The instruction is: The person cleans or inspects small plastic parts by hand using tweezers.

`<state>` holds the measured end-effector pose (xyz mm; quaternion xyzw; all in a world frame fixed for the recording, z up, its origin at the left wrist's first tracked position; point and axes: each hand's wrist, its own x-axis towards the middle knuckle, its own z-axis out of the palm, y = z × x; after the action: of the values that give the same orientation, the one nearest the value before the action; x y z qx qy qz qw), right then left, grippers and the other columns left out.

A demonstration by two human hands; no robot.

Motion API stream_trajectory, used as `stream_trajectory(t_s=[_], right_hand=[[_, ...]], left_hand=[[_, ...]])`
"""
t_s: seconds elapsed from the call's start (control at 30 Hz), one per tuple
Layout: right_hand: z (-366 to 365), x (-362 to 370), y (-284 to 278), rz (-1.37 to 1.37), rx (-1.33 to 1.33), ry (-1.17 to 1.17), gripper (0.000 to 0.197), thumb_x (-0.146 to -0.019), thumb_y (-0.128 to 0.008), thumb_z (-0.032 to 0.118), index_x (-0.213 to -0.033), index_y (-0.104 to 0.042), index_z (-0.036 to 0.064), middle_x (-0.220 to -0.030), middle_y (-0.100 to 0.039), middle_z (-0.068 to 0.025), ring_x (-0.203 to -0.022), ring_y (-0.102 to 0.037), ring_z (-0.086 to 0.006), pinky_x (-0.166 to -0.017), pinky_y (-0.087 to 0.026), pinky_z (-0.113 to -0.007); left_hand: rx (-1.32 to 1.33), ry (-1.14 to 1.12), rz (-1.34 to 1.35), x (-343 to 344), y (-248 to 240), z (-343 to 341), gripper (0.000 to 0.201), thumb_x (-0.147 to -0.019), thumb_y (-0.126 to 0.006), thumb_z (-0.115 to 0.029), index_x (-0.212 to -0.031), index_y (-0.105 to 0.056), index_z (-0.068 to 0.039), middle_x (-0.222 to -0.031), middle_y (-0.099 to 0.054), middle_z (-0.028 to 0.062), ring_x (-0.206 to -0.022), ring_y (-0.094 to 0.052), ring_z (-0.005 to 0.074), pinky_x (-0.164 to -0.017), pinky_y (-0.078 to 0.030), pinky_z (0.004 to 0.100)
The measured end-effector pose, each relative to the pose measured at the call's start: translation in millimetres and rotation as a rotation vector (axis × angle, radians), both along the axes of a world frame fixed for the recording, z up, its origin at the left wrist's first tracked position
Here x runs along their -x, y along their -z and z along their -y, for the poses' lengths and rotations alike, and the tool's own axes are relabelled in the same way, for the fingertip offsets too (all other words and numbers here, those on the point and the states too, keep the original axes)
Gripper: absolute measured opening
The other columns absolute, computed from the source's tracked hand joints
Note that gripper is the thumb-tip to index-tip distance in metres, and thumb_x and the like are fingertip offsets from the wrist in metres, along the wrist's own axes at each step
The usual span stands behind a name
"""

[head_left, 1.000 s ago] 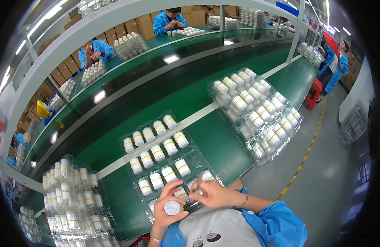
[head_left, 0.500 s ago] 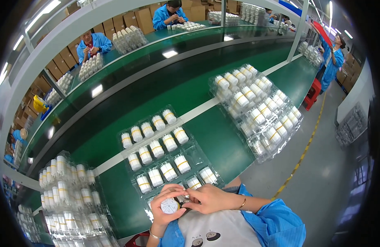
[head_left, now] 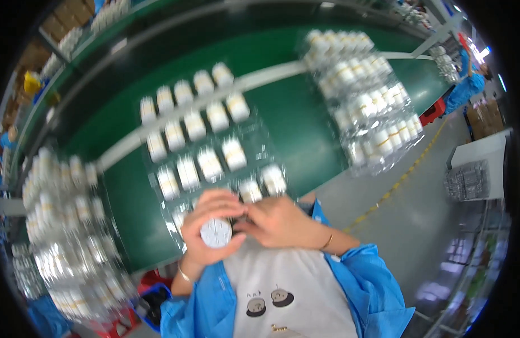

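My left hand point(head_left: 195, 239) is wrapped round a white cylinder point(head_left: 216, 232), its round, marked end facing up. Against its right side, my right hand point(head_left: 282, 221) has thumb and fingers pinched together; what lies between those fingertips is hidden. Both hands are over the near edge of a clear plastic tray point(head_left: 253, 147). Rows of white cylinders point(head_left: 210, 164) with yellow bands lie in the tray's pockets, and some pockets have none. The picture is blurred by motion.
Stacked clear trays of white cylinders stand at the left point(head_left: 63, 225) and at the right point(head_left: 364, 104) on the green bench point(head_left: 139, 225). A blue bin point(head_left: 153, 307) is below the bench. A person in blue point(head_left: 465, 90) stands far right, by a red stool point(head_left: 433, 112).
The view has tipped downward, so the bench and trays sit higher in it. My left hand still holds the white cylinder, and my right fingers stay close against it.
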<state>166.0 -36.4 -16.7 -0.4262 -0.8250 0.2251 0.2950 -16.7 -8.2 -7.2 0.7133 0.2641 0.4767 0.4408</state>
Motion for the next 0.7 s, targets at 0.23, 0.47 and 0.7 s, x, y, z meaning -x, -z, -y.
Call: stream_trajectory(t_s=[0.23, 0.47, 0.7], right_hand=[[-6.5, -17.0, -14.6, -0.106, 0.136, 0.199, 0.020, -0.071, -0.073, 0.010, -0.080, -0.055, 0.0049, -0.071, -0.063, -0.0091, -0.058, -0.062, -0.0213, -0.045, -0.043, -0.030], [16.5, -1.5, -21.7, -1.135, 0.203, 0.130, 0.042, -0.075, -0.075, 0.013, -0.099, -0.048, -0.0092, -0.082, -0.063, -0.0289, -0.075, -0.067, -0.0307, -0.063, -0.056, -0.038], [-6.0, -7.5, -8.9, -0.723, 0.005, -0.377, 0.043, -0.083, -0.067, 0.029, -0.094, -0.040, -0.0022, -0.077, -0.062, -0.0318, -0.066, -0.067, -0.0307, -0.048, -0.054, -0.032]], left_hand=[[-0.099, -0.063, 0.053, -10.2, 24.2, -11.1, 0.027, -0.060, -0.073, 0.000, -0.083, -0.060, 0.000, -0.094, -0.064, 0.0168, -0.088, -0.062, 0.0311, -0.077, -0.049, 0.0397], [-0.111, -0.121, 0.117, -20.6, 46.1, 11.5, 0.026, -0.056, -0.074, -0.003, -0.076, -0.057, 0.000, -0.063, -0.059, 0.0083, -0.050, -0.058, 0.0194, -0.045, -0.045, 0.0245], [-0.215, 0.017, 0.144, -20.6, 48.3, 11.1, 0.027, -0.054, -0.074, -0.012, -0.071, -0.058, 0.001, -0.060, -0.054, 0.0085, -0.044, -0.053, 0.0208, -0.039, -0.039, 0.0263]])
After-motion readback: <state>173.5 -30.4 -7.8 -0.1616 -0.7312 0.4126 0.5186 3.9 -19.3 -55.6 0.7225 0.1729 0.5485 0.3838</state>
